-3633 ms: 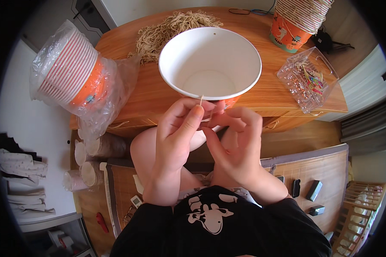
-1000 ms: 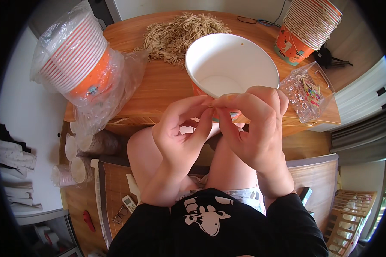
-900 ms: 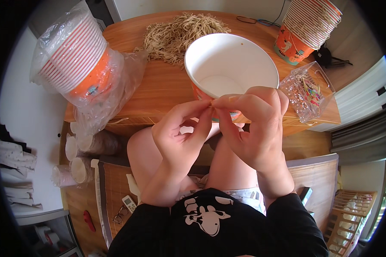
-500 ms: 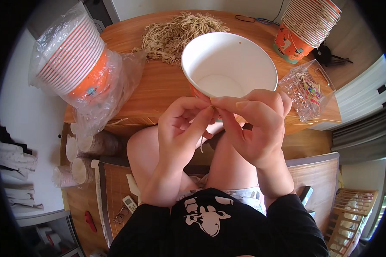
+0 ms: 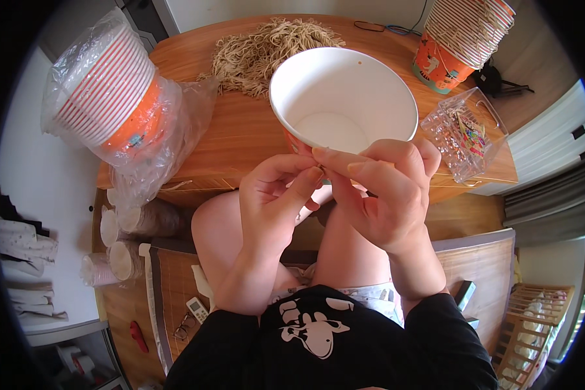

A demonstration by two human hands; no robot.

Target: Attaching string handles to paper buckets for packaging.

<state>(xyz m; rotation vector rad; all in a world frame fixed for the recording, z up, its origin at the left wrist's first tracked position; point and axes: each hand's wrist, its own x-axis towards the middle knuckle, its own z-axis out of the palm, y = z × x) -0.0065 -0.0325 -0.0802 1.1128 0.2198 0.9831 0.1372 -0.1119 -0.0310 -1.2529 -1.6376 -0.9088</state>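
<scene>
A large paper bucket (image 5: 344,91), white inside with orange outside, stands tilted toward me at the table's near edge. A small hole shows in its far wall, just below the rim. Against the near rim, my left hand (image 5: 276,195) pinches a thin beige cord (image 5: 322,168) between thumb and forefinger. My right hand (image 5: 390,188) meets it there, thumb and forefinger closed at the same spot. Most of the cord is hidden by my fingers. Behind the bucket lies a heap of beige cords (image 5: 266,55) on the wooden table (image 5: 240,130).
Plastic-wrapped stacked buckets (image 5: 104,97) stand at the left. Another bucket stack with cords (image 5: 461,45) is at the far right. A clear plastic box (image 5: 461,140) with small colourful pieces sits nearer. More wrapped stacks (image 5: 149,218) are on the floor, left of my legs.
The bucket has shifted very slightly left. Both hands stay pinched together at its rim with small finger movements. The cord end hanging below my left hand now shows less.
</scene>
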